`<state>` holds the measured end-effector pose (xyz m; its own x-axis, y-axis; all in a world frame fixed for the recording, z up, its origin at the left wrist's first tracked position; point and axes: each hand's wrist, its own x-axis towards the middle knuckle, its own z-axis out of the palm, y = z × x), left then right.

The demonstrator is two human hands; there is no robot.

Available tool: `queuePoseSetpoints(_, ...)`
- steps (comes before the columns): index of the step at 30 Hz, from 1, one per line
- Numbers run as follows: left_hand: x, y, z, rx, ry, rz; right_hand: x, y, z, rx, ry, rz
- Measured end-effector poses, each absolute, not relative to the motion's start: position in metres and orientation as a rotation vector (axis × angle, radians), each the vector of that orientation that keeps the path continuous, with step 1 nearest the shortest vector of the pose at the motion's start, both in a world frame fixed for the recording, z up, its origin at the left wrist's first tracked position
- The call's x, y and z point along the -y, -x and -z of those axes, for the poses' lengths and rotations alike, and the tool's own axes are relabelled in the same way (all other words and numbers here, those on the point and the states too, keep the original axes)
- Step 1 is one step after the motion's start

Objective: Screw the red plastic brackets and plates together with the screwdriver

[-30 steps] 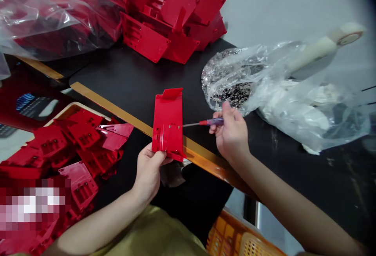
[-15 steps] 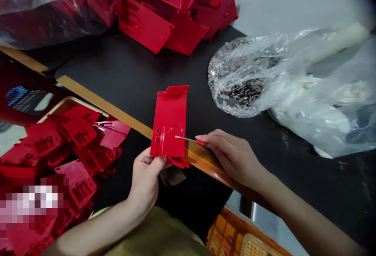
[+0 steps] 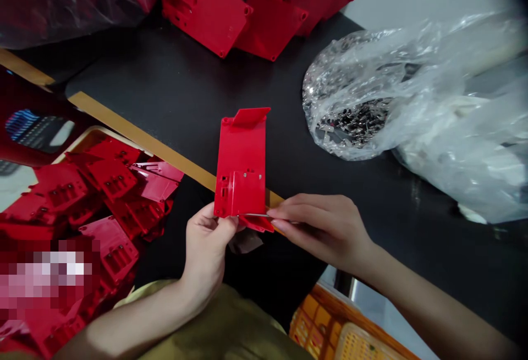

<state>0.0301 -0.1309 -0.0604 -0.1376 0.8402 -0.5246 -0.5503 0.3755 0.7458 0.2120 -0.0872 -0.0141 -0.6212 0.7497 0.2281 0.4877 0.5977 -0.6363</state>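
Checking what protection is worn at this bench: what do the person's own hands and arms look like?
The left hand and right hand are bare, without gloves, and no watch or bracelet shows. The forearms are bare too. An olive-khaki garment shows at the person's front.

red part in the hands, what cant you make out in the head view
Head view:
Screwdriver: handle hidden by the right hand.
Red plastic part: back faces away, lower edge partly covered by the left hand.
Small metal pieces: shapes blurred by the plastic bag.
Lower left corner: hidden by a pixelated patch.
Pile of red parts: cut off by the top edge.
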Motion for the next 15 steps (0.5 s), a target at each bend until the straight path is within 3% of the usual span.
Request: queuePoseSetpoints(15,0.133,-0.03,0.063,-1.189,-0.307,-1.237,0.07,-0.215,0.013,2.481,0.805,-0.663)
